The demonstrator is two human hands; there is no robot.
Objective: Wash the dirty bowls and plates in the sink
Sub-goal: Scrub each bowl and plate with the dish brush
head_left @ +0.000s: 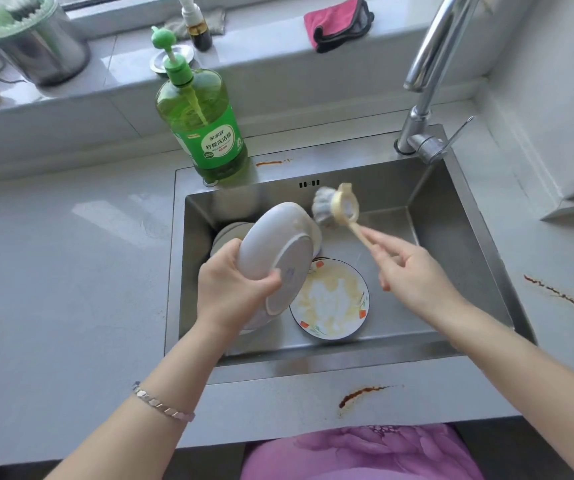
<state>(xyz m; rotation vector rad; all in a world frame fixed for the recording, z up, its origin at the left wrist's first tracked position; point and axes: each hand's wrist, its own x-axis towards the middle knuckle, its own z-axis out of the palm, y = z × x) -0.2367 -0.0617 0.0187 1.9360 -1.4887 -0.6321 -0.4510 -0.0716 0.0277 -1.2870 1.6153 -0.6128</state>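
Head cam: left hand (233, 292) grips tilted white ceramic bowl (278, 251) over steel sink (451, 244). Right hand (413, 271) fingers pinch beige-handled scrub brush (334, 206), brush head beside bowl rim. Dirty floral plate (330, 299) on sink floor.

left hand (233, 289): held up at centre-left, back toward the viewer, thumb across the underside of a tilted white bowl (275, 251), fingers curled behind its rim. left forearm: bare, rising from the near-left edge toward the far right, with a bracelet (162, 403) below the wrist. right hand (413, 271): right of the left hand and apart from it, fingertips pinching the handle of a brush (335, 207), index finger stretched along the handle toward the far left. right forearm: bare, entering from the near-right edge.
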